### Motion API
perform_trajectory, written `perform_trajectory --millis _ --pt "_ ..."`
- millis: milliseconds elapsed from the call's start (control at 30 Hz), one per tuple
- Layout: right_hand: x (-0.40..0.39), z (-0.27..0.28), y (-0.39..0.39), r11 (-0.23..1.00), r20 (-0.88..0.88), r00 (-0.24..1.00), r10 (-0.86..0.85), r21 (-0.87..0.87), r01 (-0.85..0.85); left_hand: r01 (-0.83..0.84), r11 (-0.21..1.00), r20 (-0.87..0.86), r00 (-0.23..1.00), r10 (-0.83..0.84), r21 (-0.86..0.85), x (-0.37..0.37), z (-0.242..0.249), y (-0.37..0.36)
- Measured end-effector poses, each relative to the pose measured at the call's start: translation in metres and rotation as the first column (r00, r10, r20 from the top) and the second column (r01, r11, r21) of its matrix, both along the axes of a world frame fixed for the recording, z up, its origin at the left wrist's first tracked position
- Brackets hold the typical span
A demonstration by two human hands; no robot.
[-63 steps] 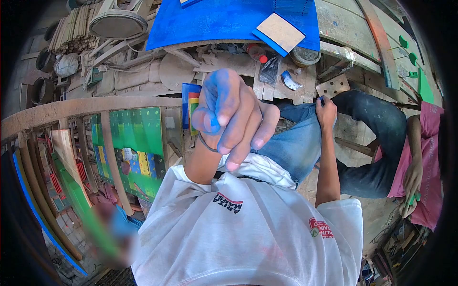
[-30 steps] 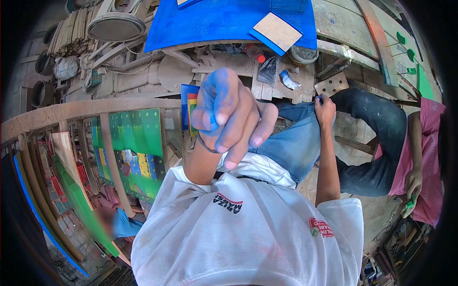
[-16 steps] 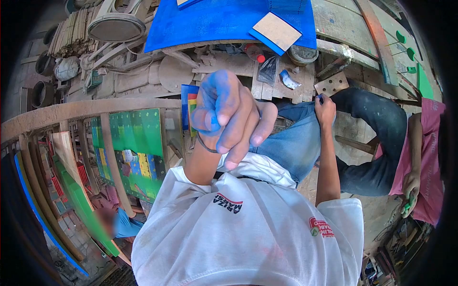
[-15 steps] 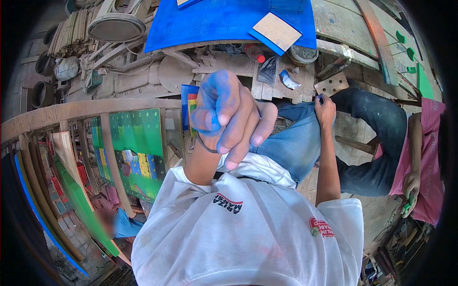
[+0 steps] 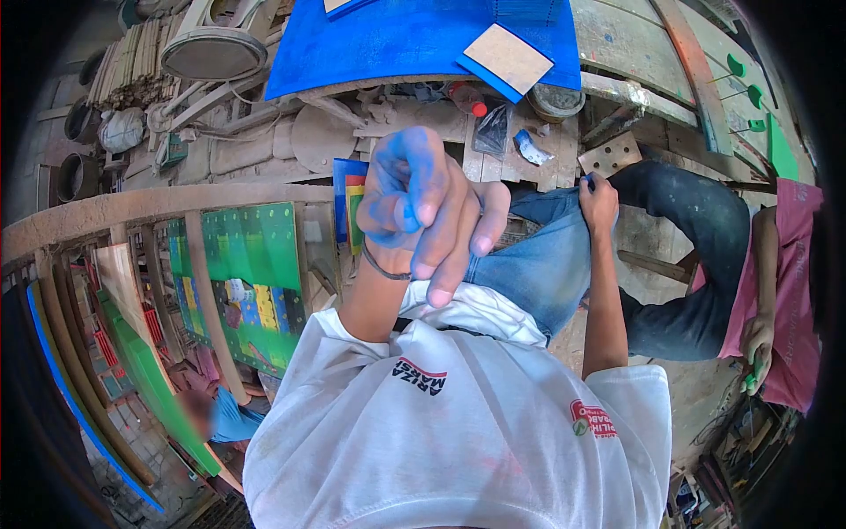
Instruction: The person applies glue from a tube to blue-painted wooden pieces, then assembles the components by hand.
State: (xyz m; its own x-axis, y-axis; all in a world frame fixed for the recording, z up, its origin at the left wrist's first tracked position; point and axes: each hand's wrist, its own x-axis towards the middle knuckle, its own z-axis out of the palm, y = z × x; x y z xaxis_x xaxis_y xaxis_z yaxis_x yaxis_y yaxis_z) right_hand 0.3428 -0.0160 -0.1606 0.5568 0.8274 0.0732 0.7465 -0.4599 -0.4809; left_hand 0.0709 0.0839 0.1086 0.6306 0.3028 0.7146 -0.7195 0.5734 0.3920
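My left hand (image 5: 427,207) is raised close to the camera, its fingers curled inward and stained blue. A dark band circles the wrist, and no object shows in the curled fingers. Farther right, my right hand (image 5: 599,203) rests closed at the knee of my blue jeans (image 5: 542,273). Something small and dark blue shows at its fingertips, too small to make out. Behind my left hand stand a blue board (image 5: 342,207) and a red, yellow and green piece (image 5: 355,196).
A blue-painted surface (image 5: 370,48) at the top bears a blue-edged board (image 5: 508,60). Below it are a red-capped bottle (image 5: 478,109) and a bucket (image 5: 557,104). A co-worker in a pink shirt (image 5: 793,300) sits right; another person (image 5: 233,421) is lower left, beyond green panels (image 5: 251,247).
The curled fingers of my left hand have shifted slightly, with the lower fingertips a little higher and farther right. My right hand stays at the knee.
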Motion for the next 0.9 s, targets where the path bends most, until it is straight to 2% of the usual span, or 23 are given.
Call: perform_trajectory --millis 233,567,900 --pt "-0.003 0.006 0.0 0.999 -0.001 1.0 -0.003 0.036 0.003 -0.068 0.996 -0.058 0.996 0.071 0.061 -0.004 -0.001 -0.001" --pt "-0.002 0.004 -0.002 1.0 -0.027 1.0 -0.009 -0.018 0.008 -0.064 0.997 0.037 0.997 0.063 0.035 -0.01 -0.006 0.001" --pt "0.001 0.004 -0.006 1.0 -0.012 1.0 -0.006 -0.031 0.006 -0.096 0.995 -0.041 0.995 0.096 0.005 -0.022 0.0 -0.005"
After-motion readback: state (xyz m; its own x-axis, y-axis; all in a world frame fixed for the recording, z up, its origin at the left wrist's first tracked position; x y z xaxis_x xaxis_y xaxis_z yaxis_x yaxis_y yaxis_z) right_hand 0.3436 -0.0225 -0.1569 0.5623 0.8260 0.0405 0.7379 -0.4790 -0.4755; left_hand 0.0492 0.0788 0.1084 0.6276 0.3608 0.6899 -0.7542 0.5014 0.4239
